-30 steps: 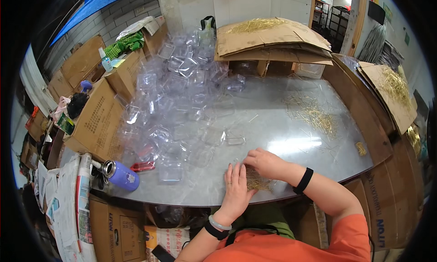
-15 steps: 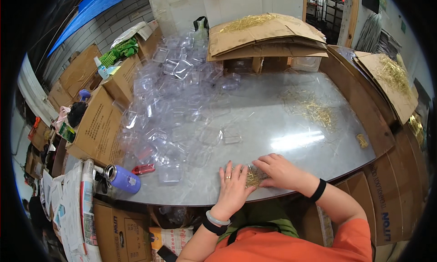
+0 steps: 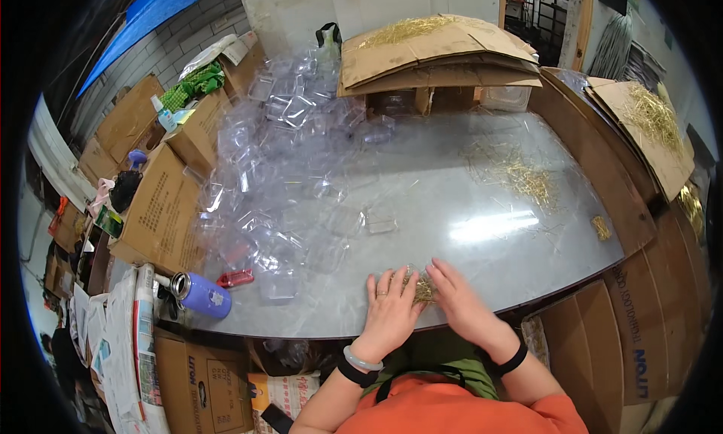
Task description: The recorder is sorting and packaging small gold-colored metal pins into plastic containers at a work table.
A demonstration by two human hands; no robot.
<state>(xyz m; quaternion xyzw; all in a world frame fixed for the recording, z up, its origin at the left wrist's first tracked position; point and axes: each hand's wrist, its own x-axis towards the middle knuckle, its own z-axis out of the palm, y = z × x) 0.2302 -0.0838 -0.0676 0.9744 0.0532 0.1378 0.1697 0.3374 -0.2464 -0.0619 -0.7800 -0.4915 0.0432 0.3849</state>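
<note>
Near the front edge of the table, a small clear plastic box holds gold shredded straw. My left hand lies over the box's left side, fingers spread toward the far side and thumb at the near side, gripping it; the hand hides much of the box. To the right of the box, my right hand has its fingers stretched out and holds nothing. Whether its fingertips touch the box I cannot tell.
Clear plastic boxes pile up on the table's left half. A purple bottle and a red tool lie near the left front. Loose gold straw is scattered at right. Cardboard sheets rise at the back.
My right hand has come off the box's right side, its fingers now straight and pointing away from me. My left hand has shifted slightly right, further over the box.
</note>
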